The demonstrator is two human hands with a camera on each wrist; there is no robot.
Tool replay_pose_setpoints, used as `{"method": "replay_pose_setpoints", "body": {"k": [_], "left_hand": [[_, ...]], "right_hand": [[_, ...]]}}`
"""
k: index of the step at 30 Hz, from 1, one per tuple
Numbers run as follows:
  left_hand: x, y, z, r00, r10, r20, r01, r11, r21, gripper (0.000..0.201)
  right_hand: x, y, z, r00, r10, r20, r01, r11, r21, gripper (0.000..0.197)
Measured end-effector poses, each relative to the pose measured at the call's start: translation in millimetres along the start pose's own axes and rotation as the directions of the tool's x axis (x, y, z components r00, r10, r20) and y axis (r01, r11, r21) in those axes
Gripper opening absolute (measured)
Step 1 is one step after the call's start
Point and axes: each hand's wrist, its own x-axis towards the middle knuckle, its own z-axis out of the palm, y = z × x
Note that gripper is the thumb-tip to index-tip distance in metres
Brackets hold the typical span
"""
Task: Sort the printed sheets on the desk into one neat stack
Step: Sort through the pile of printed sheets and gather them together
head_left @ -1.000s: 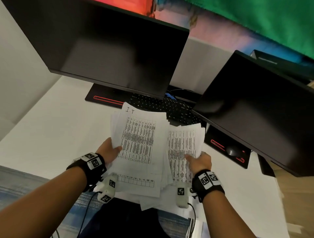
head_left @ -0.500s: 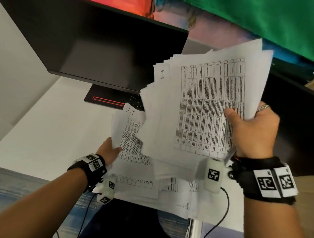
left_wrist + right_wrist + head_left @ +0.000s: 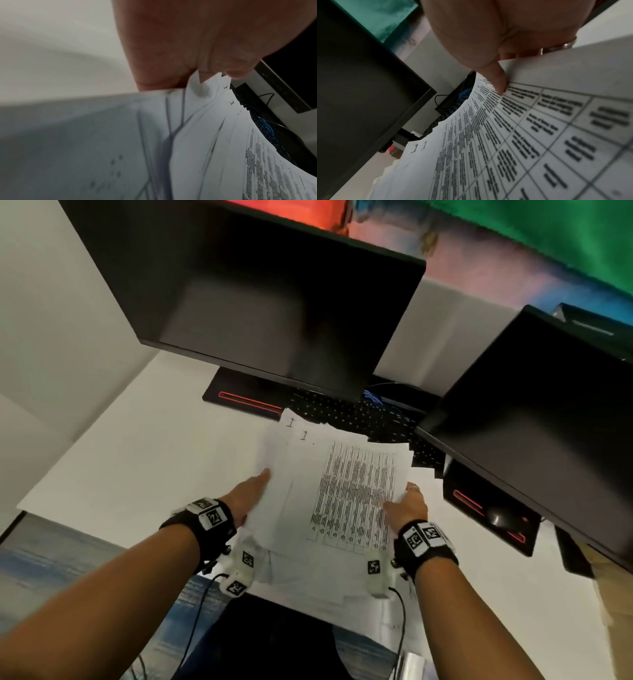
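Our right hand [image 3: 406, 506] pinches the printed sheets [image 3: 346, 494] at their three-o'clock edge; our left hand [image 3: 248, 494], fingers straight, presses nine o'clock, squaring them.

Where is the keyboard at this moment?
In the head view the keyboard lies on the desk under the two monitors, just beyond the far edge of the printed sheets.

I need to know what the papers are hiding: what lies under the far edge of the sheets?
The far edge of the sheets overlaps the black keyboard, whose back rows show beneath the monitor. The keyboard's near rows and the desk beneath the pile are covered.
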Motion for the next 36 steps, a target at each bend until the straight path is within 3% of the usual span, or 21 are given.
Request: {"method": "replay_pose_setpoints", "body": {"k": [2, 4, 8, 11, 15, 19, 23, 28, 31, 36], "left_hand": [[7.8, 0.2, -7.0, 1.0, -0.018, -0.002, 0.018, 0.994, 0.105, 0.105], [10.6, 4.3, -8.7, 0.999, -0.016, -0.031, 0.022, 0.979, 0.202, 0.112], [-0.9, 13.5, 7.7, 0.992, 0.08, -0.094, -0.045, 0.942, 0.333, 0.081], [3.6, 1.6, 15.6, 0.982, 0.088, -0.166, -0.043, 0.966, 0.256, 0.074], [10.2, -12.1, 15.8, 0.973, 0.121, -0.197, -0.077, 0.973, 0.22, 0.073], [20.2, -2.8, 2.5, 0.983, 0.144, -0.112, -0.109, 0.957, 0.269, 0.065], [27.8, 11.7, 2.3, 0.963, 0.194, -0.188, -0.111, 0.918, 0.38, 0.06], [30.6, 12.4, -4.6, 0.95, 0.192, -0.246, -0.069, 0.898, 0.434, 0.07], [31.4, 10.0, -6.1, 0.945, 0.194, -0.264, -0.062, 0.897, 0.437, 0.075], [30.7, 9.9, -8.9, 0.943, 0.172, -0.283, -0.059, 0.928, 0.369, 0.069]], "right_hand": [[9.3, 2.4, 2.6, 0.999, -0.041, 0.015, 0.041, 0.999, -0.035, 0.043], [19.4, -1.9, 4.4, 0.991, -0.115, 0.071, 0.12, 0.99, -0.073, 0.04], [34.7, -18.1, 6.8, 0.98, -0.166, 0.11, 0.173, 0.983, -0.06, 0.048], [25.3, -14.0, 22.0, 0.992, -0.103, 0.076, 0.108, 0.991, -0.075, 0.063], [0.9, 12.0, 48.9, 0.989, 0.009, 0.148, 0.015, 0.987, -0.16, 0.074], [14.8, 10.4, 46.1, 0.997, -0.037, 0.062, 0.046, 0.989, -0.143, 0.065], [17.3, 8.6, 43.1, 0.983, -0.153, 0.104, 0.149, 0.988, 0.048, 0.066], [14.4, 19.7, 47.9, 0.993, -0.097, 0.064, 0.095, 0.995, 0.03, 0.071], [18.8, 16.2, 47.4, 0.998, -0.008, -0.057, 0.014, 0.995, 0.101, 0.056], [36.2, 11.7, 27.3, 0.992, -0.129, -0.017, 0.127, 0.99, -0.059, 0.025]]}}
